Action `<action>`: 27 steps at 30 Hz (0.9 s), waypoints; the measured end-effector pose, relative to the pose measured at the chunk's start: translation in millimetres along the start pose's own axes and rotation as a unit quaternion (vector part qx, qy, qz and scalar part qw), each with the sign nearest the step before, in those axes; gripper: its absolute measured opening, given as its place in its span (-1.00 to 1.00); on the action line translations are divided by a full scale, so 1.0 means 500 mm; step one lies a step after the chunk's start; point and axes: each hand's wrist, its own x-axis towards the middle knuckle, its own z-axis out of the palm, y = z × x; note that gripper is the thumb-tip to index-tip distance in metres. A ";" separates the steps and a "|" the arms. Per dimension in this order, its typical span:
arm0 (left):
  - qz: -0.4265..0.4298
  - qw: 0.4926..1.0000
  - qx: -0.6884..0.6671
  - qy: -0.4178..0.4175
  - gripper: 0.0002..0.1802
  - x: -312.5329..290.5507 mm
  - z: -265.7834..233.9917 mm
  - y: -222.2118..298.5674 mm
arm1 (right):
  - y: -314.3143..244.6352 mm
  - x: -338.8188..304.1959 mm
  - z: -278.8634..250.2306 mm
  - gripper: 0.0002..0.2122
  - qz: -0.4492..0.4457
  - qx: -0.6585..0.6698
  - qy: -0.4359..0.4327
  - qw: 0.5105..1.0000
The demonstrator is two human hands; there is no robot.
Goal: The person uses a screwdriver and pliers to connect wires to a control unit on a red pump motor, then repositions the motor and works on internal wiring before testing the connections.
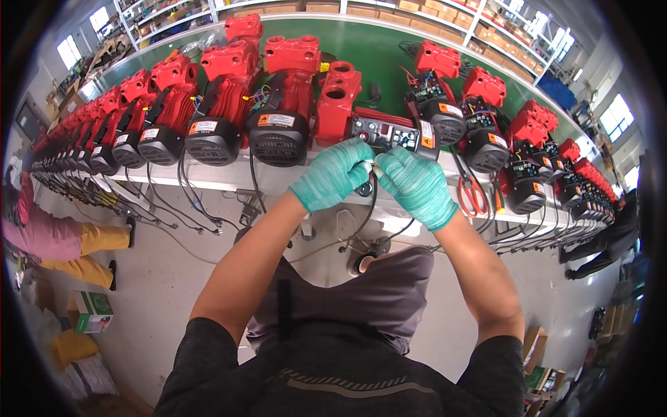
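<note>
My left hand (335,174) and my right hand (417,184), both in green knitted gloves, meet fingertip to fingertip at the bench's near edge. Their fingers are pinched around a small pale end. A black cable (374,201) hangs from beneath the right fingertips toward the floor; what the left fingers grip is mostly hidden. Just beyond them a red pump (338,97) lies with its control box (384,131) opened, showing a dark panel with small parts. The gloves cover part of this box.
Finished-looking red pumps with black end covers (279,139) line the bench (229,175) on the left. Opened pumps (445,115) stand to the right. Red-handled scissors (472,196) lie at the edge. Cables dangle below. One person (52,233) stands far left, another (603,233) far right.
</note>
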 end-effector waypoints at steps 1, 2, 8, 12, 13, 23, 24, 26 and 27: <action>0.000 1.000 0.001 0.000 -0.89 0.000 0.001 -0.001 | -0.001 0.002 -0.002 -0.80 -0.010 -0.014 -0.006 1.000; 0.006 1.000 0.004 0.005 -0.88 -0.001 0.002 -0.003 | -0.003 0.004 -0.003 -0.80 -0.011 -0.014 -0.005 1.000; 0.012 1.000 0.012 0.004 -0.85 0.000 0.003 -0.003 | -0.022 0.018 -0.015 -0.86 0.020 0.034 -0.002 0.999; 0.026 1.000 0.017 0.002 -0.86 0.000 0.005 0.001 | -0.034 0.044 -0.023 -0.88 0.315 0.329 -0.092 0.885; 0.026 1.000 0.016 0.000 -0.86 -0.003 0.004 0.000 | -0.036 0.055 -0.033 -0.86 0.452 0.457 -0.134 0.754; 0.002 0.999 -0.042 -0.015 -0.88 0.001 -0.008 -0.006 | -0.002 0.009 -0.034 -0.69 0.027 0.031 -0.029 0.999; 0.024 0.999 -0.011 -0.021 -0.88 0.000 -0.011 -0.008 | -0.002 0.014 -0.034 -0.71 -0.011 -0.005 -0.051 0.999; 0.027 0.999 -0.007 -0.018 -0.88 -0.001 -0.009 -0.014 | 0.003 0.018 -0.032 -0.73 -0.049 -0.041 -0.073 0.995; 0.031 0.999 -0.005 -0.016 -0.88 0.000 -0.007 -0.015 | 0.010 0.018 -0.032 -0.75 -0.079 -0.061 -0.073 0.992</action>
